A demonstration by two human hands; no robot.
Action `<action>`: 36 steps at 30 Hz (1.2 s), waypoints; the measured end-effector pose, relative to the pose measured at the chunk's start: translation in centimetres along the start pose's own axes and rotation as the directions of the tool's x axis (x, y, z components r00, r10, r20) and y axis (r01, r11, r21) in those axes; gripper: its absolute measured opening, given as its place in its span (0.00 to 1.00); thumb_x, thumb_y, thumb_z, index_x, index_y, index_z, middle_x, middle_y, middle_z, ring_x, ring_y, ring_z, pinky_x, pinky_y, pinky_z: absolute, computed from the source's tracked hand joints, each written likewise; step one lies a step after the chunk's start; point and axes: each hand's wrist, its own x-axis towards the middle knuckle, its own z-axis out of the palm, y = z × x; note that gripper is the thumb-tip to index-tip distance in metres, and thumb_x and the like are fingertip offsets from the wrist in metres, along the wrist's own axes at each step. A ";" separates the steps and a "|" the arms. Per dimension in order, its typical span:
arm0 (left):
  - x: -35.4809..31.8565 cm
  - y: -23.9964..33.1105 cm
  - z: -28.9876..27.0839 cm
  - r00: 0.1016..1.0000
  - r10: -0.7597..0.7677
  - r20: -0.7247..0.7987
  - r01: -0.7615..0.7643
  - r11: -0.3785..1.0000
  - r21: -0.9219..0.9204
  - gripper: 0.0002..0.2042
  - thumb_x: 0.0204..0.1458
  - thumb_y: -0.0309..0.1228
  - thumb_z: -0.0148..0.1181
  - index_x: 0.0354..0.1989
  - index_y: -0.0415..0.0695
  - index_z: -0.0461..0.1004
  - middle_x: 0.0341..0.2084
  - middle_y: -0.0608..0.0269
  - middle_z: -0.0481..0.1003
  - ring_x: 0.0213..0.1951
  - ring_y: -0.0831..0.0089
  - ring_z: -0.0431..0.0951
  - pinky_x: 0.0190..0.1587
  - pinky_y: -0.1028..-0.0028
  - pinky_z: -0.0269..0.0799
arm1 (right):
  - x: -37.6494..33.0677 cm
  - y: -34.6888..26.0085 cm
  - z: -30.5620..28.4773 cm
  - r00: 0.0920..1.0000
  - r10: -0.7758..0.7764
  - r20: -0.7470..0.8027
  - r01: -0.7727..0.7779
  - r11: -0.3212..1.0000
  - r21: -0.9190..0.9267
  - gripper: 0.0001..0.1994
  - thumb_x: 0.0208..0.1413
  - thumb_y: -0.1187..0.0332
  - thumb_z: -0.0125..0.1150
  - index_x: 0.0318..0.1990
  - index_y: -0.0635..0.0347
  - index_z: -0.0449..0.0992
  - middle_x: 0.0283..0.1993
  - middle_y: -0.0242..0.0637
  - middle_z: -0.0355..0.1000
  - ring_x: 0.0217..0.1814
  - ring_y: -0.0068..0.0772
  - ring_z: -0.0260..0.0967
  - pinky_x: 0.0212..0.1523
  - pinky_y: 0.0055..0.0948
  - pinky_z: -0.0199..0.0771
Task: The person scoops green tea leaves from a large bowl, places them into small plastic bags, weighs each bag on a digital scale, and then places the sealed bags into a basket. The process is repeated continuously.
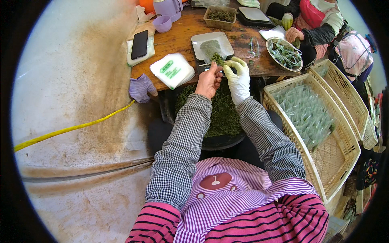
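A clear plastic bag point(209, 47) partly filled with green dried herb lies on a small scale with a white tray point(225, 39). Its mouth faces me, and a clump of the herb point(217, 58) shows there. My bare left hand point(209, 82) is closed, thumb and fingers pinching the bag's near edge. On the other side of the mouth, my right hand point(239, 79), in a white glove with yellowish fingertips, pinches the edge too. Below both hands, a wide dark tub point(221, 146) of loose green herb sits at my lap.
Flat bags point(172, 71) are stacked left of the scale, near a phone point(139, 44) and a purple cup point(162, 24). At right stand a bowl of green ties point(285, 54) and a crate point(300, 162) of filled bags. A co-worker's hand point(294, 35) is beyond. A yellow hose point(75, 126) runs left.
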 end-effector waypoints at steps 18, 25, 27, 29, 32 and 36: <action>2.1 -1.5 1.0 0.993 0.094 -0.071 -0.101 0.991 -0.090 0.06 0.56 0.29 0.57 0.38 0.39 0.74 0.19 0.72 0.68 0.16 0.85 0.63 0.17 0.81 0.57 | 0.8 1.2 -0.2 0.897 0.303 0.323 -0.339 0.939 0.061 0.14 0.58 0.59 0.53 0.40 0.62 0.77 0.32 0.41 0.75 0.32 0.37 0.72 0.34 0.33 0.70; 2.1 -2.5 2.9 0.971 0.137 -0.198 -0.204 0.905 -0.374 0.05 0.56 0.28 0.56 0.36 0.40 0.72 0.22 0.70 0.70 0.19 0.80 0.66 0.23 0.79 0.66 | 1.2 2.2 1.9 0.873 0.441 0.208 -0.475 0.865 0.161 0.12 0.59 0.66 0.52 0.31 0.66 0.74 0.26 0.37 0.73 0.25 0.28 0.68 0.27 0.27 0.67; 2.0 -2.6 3.2 0.979 0.154 -0.137 -0.196 0.902 -0.384 0.06 0.58 0.33 0.54 0.34 0.44 0.69 0.20 0.71 0.66 0.20 0.82 0.61 0.22 0.79 0.61 | 1.3 3.5 1.9 0.771 0.529 0.354 -0.622 0.506 0.597 0.11 0.59 0.67 0.50 0.31 0.64 0.74 0.25 0.35 0.72 0.24 0.27 0.66 0.27 0.26 0.67; 1.9 -2.6 3.3 0.980 0.180 -0.082 -0.197 0.900 -0.388 0.07 0.59 0.33 0.53 0.34 0.44 0.68 0.21 0.71 0.65 0.20 0.82 0.61 0.22 0.80 0.60 | 1.5 4.6 2.1 0.703 0.616 0.356 -0.651 0.355 0.671 0.09 0.60 0.68 0.48 0.32 0.61 0.73 0.26 0.32 0.70 0.23 0.25 0.64 0.27 0.23 0.66; 1.7 -2.1 3.7 0.968 0.157 -0.196 -0.232 0.856 -0.461 0.07 0.60 0.34 0.51 0.37 0.45 0.68 0.22 0.71 0.65 0.19 0.83 0.59 0.21 0.80 0.58 | 0.4 2.7 1.1 0.676 0.661 0.324 -0.688 0.411 0.598 0.10 0.59 0.67 0.51 0.29 0.61 0.72 0.23 0.28 0.67 0.21 0.21 0.61 0.23 0.22 0.61; 0.0 -0.8 5.8 0.956 0.214 -0.201 -0.269 0.912 -0.310 0.15 0.62 0.34 0.46 0.53 0.40 0.64 0.22 0.67 0.69 0.18 0.83 0.57 0.21 0.79 0.57 | -2.5 1.3 -2.1 0.695 0.642 0.324 -0.703 0.512 0.494 0.08 0.58 0.67 0.55 0.34 0.62 0.73 0.26 0.27 0.68 0.23 0.17 0.60 0.25 0.18 0.61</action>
